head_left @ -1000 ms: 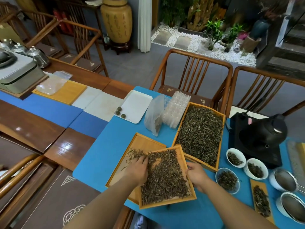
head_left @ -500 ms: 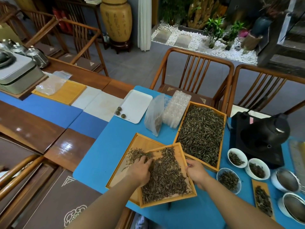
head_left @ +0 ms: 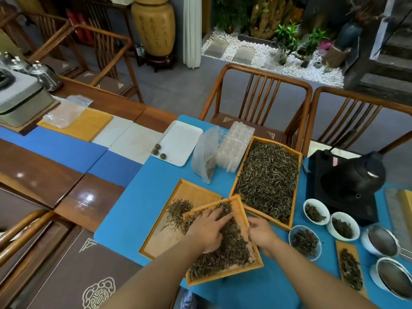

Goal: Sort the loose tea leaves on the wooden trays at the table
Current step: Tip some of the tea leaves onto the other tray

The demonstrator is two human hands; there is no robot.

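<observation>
Three wooden trays lie on the blue mat. The near tray holds dark loose tea leaves and overlaps a left tray, which carries a small heap of leaves. My left hand lies flat on the leaves in the near tray, fingers spread and reaching toward its far end. My right hand grips that tray's right rim. A larger tray behind is full of leaves.
Right of the trays stand three small bowls of leaves, a narrow leaf tray, metal strainers and a black kettle. Behind are a plastic bag, a clear mould and a white tray with tea balls. Chairs line the table's far side.
My left hand has moved from the near tray's left edge up onto its leaves, toward the far end. A heap of leaves now lies on the left tray. My right hand stays on the rim.
</observation>
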